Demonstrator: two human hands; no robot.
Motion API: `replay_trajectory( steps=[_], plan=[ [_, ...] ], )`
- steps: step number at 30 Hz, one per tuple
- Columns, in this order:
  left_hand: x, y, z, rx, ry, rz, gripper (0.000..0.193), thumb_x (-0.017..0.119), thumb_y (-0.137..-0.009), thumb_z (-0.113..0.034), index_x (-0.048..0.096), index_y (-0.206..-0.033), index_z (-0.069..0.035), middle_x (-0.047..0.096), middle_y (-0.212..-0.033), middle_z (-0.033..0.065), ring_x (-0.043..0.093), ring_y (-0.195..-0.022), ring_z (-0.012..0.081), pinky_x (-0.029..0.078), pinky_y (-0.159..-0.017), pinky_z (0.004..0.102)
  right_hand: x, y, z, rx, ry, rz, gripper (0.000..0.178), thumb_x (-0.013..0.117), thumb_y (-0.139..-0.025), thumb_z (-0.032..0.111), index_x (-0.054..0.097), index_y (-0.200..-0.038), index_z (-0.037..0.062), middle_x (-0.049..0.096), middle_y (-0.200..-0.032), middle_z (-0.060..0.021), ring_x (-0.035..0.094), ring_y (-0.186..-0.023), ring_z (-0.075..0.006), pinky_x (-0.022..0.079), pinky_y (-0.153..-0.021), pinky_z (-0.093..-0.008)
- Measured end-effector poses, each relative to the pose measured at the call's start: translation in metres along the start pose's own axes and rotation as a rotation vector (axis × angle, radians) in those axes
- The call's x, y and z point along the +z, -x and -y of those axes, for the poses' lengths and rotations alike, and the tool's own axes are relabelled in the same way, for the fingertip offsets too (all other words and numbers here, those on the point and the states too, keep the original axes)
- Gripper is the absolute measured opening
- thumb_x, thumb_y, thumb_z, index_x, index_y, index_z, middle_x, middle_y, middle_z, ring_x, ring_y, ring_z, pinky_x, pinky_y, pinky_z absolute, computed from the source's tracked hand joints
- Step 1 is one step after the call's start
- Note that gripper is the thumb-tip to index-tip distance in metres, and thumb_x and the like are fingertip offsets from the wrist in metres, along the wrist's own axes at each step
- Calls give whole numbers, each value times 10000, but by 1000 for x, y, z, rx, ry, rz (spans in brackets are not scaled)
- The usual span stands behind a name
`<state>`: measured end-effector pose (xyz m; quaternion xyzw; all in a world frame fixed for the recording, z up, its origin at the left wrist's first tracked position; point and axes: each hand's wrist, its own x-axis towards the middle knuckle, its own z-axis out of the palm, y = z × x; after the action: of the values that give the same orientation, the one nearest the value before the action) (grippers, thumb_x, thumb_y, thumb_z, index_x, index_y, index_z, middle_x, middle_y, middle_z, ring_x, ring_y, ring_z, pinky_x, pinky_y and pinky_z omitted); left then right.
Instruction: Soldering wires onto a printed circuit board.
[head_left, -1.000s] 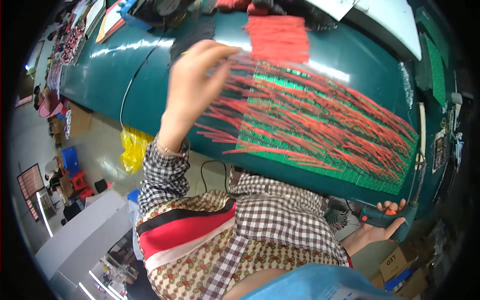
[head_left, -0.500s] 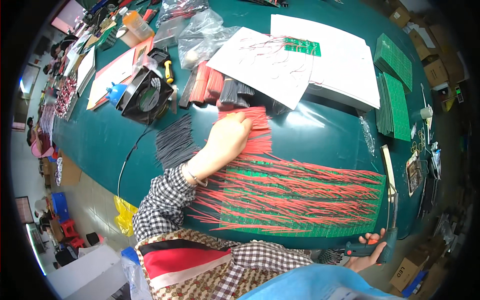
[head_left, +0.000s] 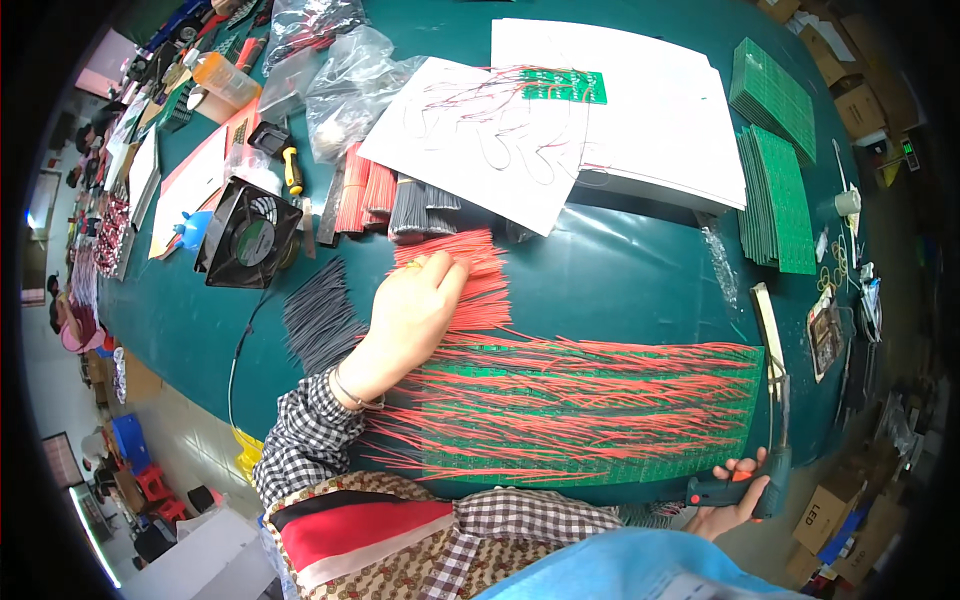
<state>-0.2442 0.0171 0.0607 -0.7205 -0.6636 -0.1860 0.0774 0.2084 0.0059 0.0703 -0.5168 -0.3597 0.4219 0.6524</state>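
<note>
My left hand (head_left: 412, 308) rests over a pile of loose red wires (head_left: 482, 275), fingers curled together. Its fingertips are hidden, so what they hold cannot be made out. Left of it lies a bundle of black wires (head_left: 322, 312). In front is a green circuit board panel (head_left: 745, 400) covered by rows of red wires (head_left: 590, 400) that overhang its left edge. My right hand (head_left: 735, 505), at the panel's near right corner, is wrapped round the handle of a dark green soldering gun (head_left: 775, 480) with a red trigger. Its tip points up and away from me.
Behind the pile stand bundled red and black wires (head_left: 410, 210), and white sheets (head_left: 640, 120) bearing a small wired green board (head_left: 565, 86). A black fan (head_left: 248, 235) with its cable sits left. Stacked green boards (head_left: 780, 200) stand at right, near a pale stick-like piece (head_left: 766, 325).
The view has shifted, so most table things appear further left. My left hand stays over the red wire pile, its fingers slightly moved. My right hand still holds the soldering gun in about the same place.
</note>
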Motion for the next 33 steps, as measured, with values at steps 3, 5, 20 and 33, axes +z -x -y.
replay_trajectory(
  steps=[3, 5, 20, 33],
  plan=[
    [-13, 0, -7, 5, 41, 100, 343, 607, -714, -14, 619, -1057, -25, 565, -884, 89, 589, -754, 253, 472, -630, 344, -1, 5, 7, 30, 21, -33, 474, 430, -1018, 325, 448, -1288, -65, 572, -860, -92, 613, -762, -196, 596, -595, -282],
    [-24, -8, -8, 69, 23, 114, 336, 602, -714, -29, 616, -1049, -18, 556, -883, 93, 582, -773, 250, 469, -655, 347, -3, 4, 4, 26, -10, -2, 477, 421, -1021, 328, 444, -1291, -65, 571, -867, -93, 614, -765, -198, 597, -600, -284],
    [6, -32, -71, 454, -426, 431, 92, 633, -667, -126, 671, -660, -43, 569, -770, 83, 585, -753, 221, 439, -576, 336, -49, 25, -7, 168, -245, 144, 551, 482, -985, 415, 436, -1344, -1, 527, -914, -53, 520, -830, -207, 500, -695, -359],
    [9, 49, -119, 252, 562, 118, 328, 644, -720, 49, 674, -1028, -59, 608, -862, 67, 624, -748, 234, 504, -624, 330, -26, 48, -66, 69, -131, 438, 704, 542, -932, 505, 424, -1305, -81, 614, -978, -127, 623, -920, -250, 619, -688, -341]
  ],
)
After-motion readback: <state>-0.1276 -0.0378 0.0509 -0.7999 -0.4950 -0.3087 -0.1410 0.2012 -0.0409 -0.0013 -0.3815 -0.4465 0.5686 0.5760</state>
